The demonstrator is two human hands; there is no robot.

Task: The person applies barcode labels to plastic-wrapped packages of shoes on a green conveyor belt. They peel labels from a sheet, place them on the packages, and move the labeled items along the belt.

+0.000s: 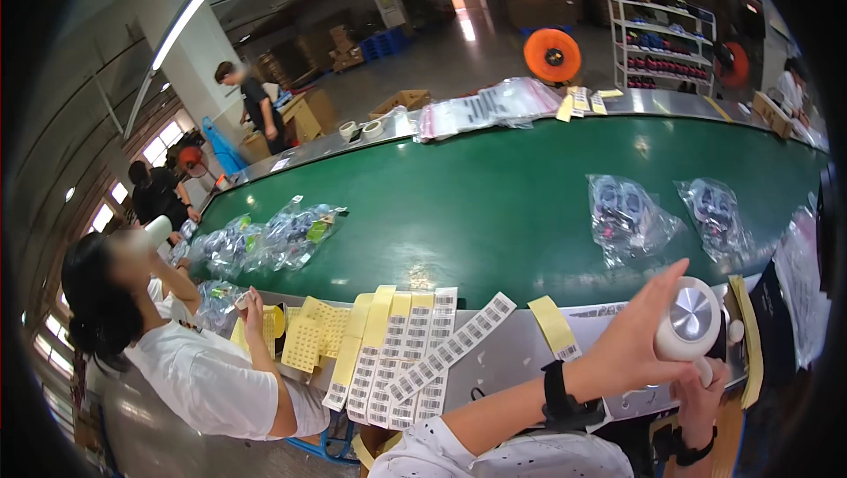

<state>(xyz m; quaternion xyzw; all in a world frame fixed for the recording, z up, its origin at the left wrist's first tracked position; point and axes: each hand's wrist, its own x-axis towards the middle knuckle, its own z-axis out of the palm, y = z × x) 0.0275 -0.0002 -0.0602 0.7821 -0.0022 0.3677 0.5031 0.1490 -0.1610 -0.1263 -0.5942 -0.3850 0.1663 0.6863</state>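
A: The left hand [628, 337] cups a white cylinder [687, 319] from its left side, shiny metal end turned up to the camera!

B: And the fingers?

A: One digit stretches up along the flank; the others run behind it, so how they're spaced I can't tell.

B: Here's the right hand [702, 390] just below, fingers curled in beside a small white part [705, 371], maybe a handle. Pinching it? Can't tell from here.

A: Both hands sit close together, presumably to steady the cylinder, out over the near ledge [507, 363], this side of the green belt [459, 205].

B: Now the labels! Barcode strips [408, 328] lie side by side on that ledge, a loose strip [452, 346] slanting across; the spread probably keeps each within reach.

A: Left of those, yellow sticker sheets [315, 334]; nearer the left forearm, a pale yellow strip [553, 328].

B: Any words?

A: Bars show plainly, but the lettering is too fine to read, and I can't make out a brand.

B: And over on the belt, two clear bags [628, 218] lie side by side.
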